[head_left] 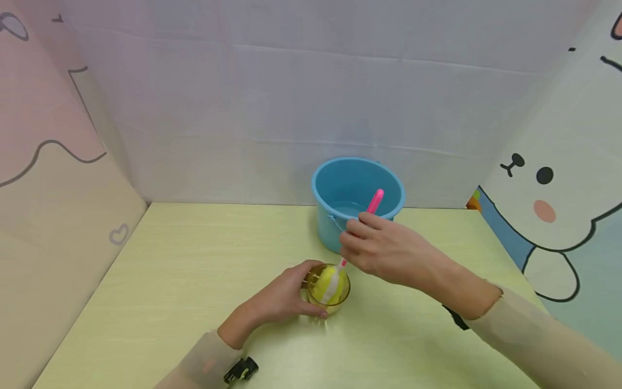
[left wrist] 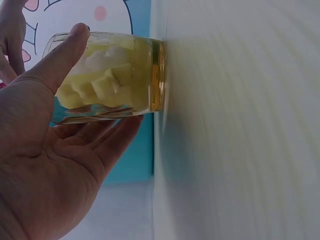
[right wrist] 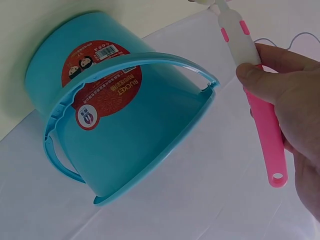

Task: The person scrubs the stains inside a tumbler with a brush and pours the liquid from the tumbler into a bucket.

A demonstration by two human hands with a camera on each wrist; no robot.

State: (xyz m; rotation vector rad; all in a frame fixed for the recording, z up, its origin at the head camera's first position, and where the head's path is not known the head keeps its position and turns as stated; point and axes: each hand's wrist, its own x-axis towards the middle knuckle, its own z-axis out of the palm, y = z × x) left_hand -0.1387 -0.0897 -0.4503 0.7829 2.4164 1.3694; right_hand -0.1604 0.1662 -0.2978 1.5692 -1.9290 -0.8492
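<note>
In the head view my left hand holds an amber-tinted glass cup on the table, thumb on the near side and fingers round the far side. My right hand grips the pink handle of a cup brush, its thumb laid along the handle in the right wrist view. The brush's yellow and white sponge head is down inside the cup. Through the glass in the left wrist view, the sponge looks pressed and lumpy. The brush slants up toward the bucket.
A blue bucket with a blue handle and a red label stands just behind the cup at the table's back edge. The pale yellow table is walled by a white sheet behind and printed cartoon panels at the sides.
</note>
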